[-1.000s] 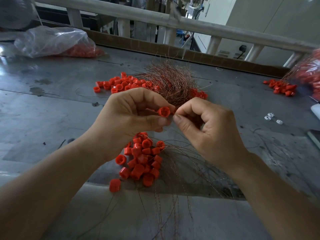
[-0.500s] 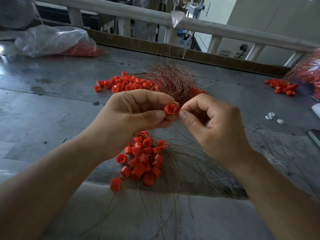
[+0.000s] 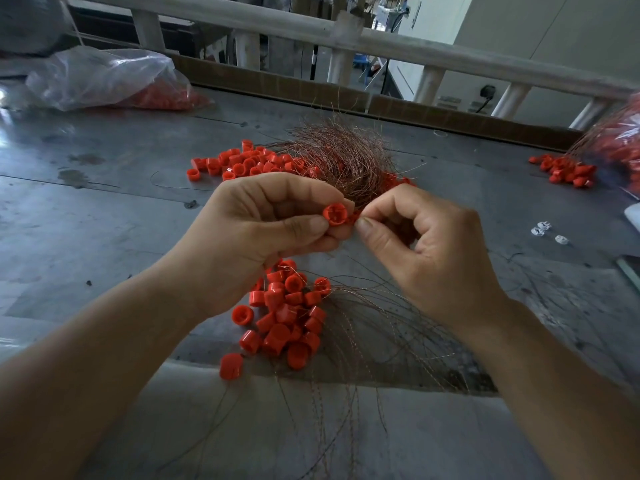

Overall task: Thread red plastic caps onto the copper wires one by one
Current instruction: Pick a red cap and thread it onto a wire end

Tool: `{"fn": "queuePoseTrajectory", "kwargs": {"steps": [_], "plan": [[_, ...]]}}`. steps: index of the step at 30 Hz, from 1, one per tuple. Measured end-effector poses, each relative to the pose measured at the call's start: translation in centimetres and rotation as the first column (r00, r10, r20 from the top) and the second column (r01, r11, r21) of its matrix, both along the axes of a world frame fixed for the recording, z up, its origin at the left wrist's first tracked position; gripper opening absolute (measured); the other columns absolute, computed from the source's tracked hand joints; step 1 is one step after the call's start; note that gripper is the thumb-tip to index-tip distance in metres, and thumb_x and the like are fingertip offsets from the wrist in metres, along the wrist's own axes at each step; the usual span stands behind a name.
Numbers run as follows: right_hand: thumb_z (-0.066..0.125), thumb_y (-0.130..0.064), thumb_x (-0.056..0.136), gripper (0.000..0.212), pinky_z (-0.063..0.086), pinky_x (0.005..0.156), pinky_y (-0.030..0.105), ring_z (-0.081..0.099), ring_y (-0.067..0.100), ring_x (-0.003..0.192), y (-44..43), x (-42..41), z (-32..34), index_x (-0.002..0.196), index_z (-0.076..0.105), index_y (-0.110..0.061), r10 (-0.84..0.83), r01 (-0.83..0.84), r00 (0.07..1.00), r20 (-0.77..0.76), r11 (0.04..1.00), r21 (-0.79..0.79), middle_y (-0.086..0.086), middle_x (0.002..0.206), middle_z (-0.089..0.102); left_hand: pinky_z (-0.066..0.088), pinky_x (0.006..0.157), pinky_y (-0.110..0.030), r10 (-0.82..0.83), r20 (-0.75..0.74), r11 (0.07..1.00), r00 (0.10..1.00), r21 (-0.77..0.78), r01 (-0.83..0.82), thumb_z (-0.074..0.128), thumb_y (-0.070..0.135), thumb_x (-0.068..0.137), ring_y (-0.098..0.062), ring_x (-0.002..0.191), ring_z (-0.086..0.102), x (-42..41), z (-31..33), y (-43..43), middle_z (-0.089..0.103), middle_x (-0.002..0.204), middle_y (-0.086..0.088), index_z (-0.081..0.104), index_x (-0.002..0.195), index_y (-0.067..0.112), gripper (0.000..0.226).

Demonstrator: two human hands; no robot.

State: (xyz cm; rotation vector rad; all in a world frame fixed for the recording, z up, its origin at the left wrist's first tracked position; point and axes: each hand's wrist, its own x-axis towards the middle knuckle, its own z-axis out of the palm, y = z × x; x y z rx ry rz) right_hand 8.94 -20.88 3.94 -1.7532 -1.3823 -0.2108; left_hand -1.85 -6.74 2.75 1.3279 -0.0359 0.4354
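Note:
My left hand (image 3: 256, 230) pinches a red plastic cap (image 3: 335, 214) between thumb and fingers, its open side turned toward me. Right beside it, my right hand (image 3: 429, 251) has thumb and forefinger pinched together at the cap's right edge; the thin copper wire between them is too fine to make out. Below both hands lies a heap of red caps (image 3: 287, 317) with copper wires (image 3: 363, 341) fanning out toward me. Behind the hands sits a tangled bundle of copper wire (image 3: 343, 157) next to more loose caps (image 3: 242, 162).
A clear plastic bag of red caps (image 3: 104, 81) lies at the far left. Another cap pile (image 3: 568, 169) and a bag (image 3: 623, 143) are at the far right, with small white pieces (image 3: 547, 232) nearby. A wooden railing (image 3: 346, 36) runs along the grey table's (image 3: 86, 209) back edge.
Both hands have shifted slightly up and right together, and the cap has turned so its open side faces me more. The grips are unchanged.

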Motion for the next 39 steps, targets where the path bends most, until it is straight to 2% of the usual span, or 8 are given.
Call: {"fn": "queuePoseTrajectory", "kwargs": {"steps": [8, 17, 22, 28, 31, 33, 36, 39], "plan": [[0.062, -0.019, 0.079, 0.012, 0.038, 0.042, 0.023, 0.045, 0.007, 0.046, 0.0, 0.0, 0.2, 0.068, 0.061, -0.025, 0.075, -0.109, 0.898, -0.434, 0.992, -0.055, -0.009, 0.05, 0.052, 0.055, 0.062, -0.02, -0.075, 0.002, 0.993, 0.997, -0.092, 0.075, 0.066, 0.008, 0.058, -0.017, 0.075, 0.071, -0.1, 0.1, -0.2, 0.073, 0.085, -0.009, 0.074, 0.076, 0.012, 0.02], [0.06, -0.001, 0.082, 0.021, 0.04, 0.045, 0.017, 0.046, 0.002, 0.046, 0.4, -0.1, -0.4, 0.068, 0.06, -0.018, 0.143, -0.244, 0.809, -0.57, 0.964, -0.105, -0.01, 0.049, 0.052, 0.054, 0.063, -0.018, -0.145, -0.023, 0.986, 0.989, -0.087, 0.142, 0.066, 0.007, 0.062, -0.016, 0.075, 0.07, 0.0, -0.4, -0.1, 0.072, 0.08, -0.008, 0.074, 0.086, 0.013, 0.026], [0.065, -0.015, 0.079, 0.005, 0.043, 0.048, 0.014, 0.053, 0.002, 0.05, 0.4, 0.5, -0.3, 0.075, 0.064, -0.017, 0.114, -0.195, 0.84, -0.53, 0.976, -0.1, -0.008, 0.054, 0.058, 0.054, 0.064, -0.018, -0.108, -0.052, 0.986, 0.993, -0.135, 0.1, 0.066, 0.008, 0.059, -0.014, 0.076, 0.07, 0.1, -0.3, -0.1, 0.072, 0.081, -0.007, 0.075, 0.084, 0.011, 0.026], [0.064, -0.017, 0.084, 0.019, 0.044, 0.056, 0.018, 0.057, 0.005, 0.055, -0.2, 5.5, -0.9, 0.067, 0.061, -0.026, -0.3, 0.287, 0.87, -0.391, 0.953, -0.095, -0.008, 0.06, 0.061, 0.054, 0.062, -0.017, -0.008, -0.097, 0.976, 0.995, -0.217, -0.013, 0.064, 0.005, 0.059, -0.013, 0.071, 0.07, 0.2, -0.3, -0.1, 0.072, 0.077, -0.007, 0.075, 0.077, 0.009, 0.021], [0.064, -0.019, 0.083, 0.021, 0.038, 0.056, 0.009, 0.052, 0.0, 0.057, -0.5, 6.9, -1.6, 0.065, 0.058, -0.027, -0.459, 0.419, 0.873, -0.166, 0.879, -0.228, -0.014, 0.06, 0.057, 0.054, 0.061, -0.018, -0.005, -0.106, 0.976, 0.994, -0.219, -0.019, 0.058, 0.0, 0.062, -0.014, 0.071, 0.07, 0.1, -0.3, -0.3, 0.072, 0.077, -0.008, 0.075, 0.077, 0.008, 0.023], [0.065, -0.019, 0.082, 0.019, 0.036, 0.055, 0.009, 0.051, -0.001, 0.06, -0.5, 7.1, -2.1, 0.067, 0.059, -0.029, -0.475, 0.431, 0.877, -0.066, 0.841, -0.327, -0.018, 0.062, 0.055, 0.054, 0.061, -0.018, -0.006, -0.107, 0.976, 0.994, -0.216, -0.017, 0.058, 0.0, 0.063, -0.015, 0.072, 0.07, 0.0, -0.3, -0.3, 0.072, 0.077, -0.008, 0.075, 0.077, 0.008, 0.023], [0.063, -0.017, 0.084, 0.009, 0.038, 0.071, 0.018, 0.056, 0.008, 0.077, -0.2, 7.0, -2.7, 0.085, 0.068, -0.024, -0.455, 0.399, 0.889, -0.042, 0.817, -0.416, -0.013, 0.077, 0.06, 0.054, 0.061, -0.018, -0.001, -0.107, 0.977, 0.994, -0.21, -0.022, 0.059, 0.001, 0.063, -0.015, 0.072, 0.07, 0.0, -0.2, -0.3, 0.072, 0.077, -0.008, 0.075, 0.077, 0.009, 0.023], [0.059, -0.014, 0.087, 0.024, 0.033, 0.075, 0.013, 0.051, 0.005, 0.087, 0.4, 6.7, -3.0, 0.107, 0.067, -0.022, -0.405, 0.374, 0.914, 0.012, 0.833, -0.408, -0.01, 0.093, 0.056, 0.055, 0.061, -0.018, 0.001, -0.111, 0.977, 0.994, -0.211, -0.024, 0.059, 0.001, 0.063, -0.015, 0.071, 0.07, 0.0, -0.2, -0.3, 0.072, 0.077, -0.008, 0.075, 0.077, 0.008, 0.023]]}}
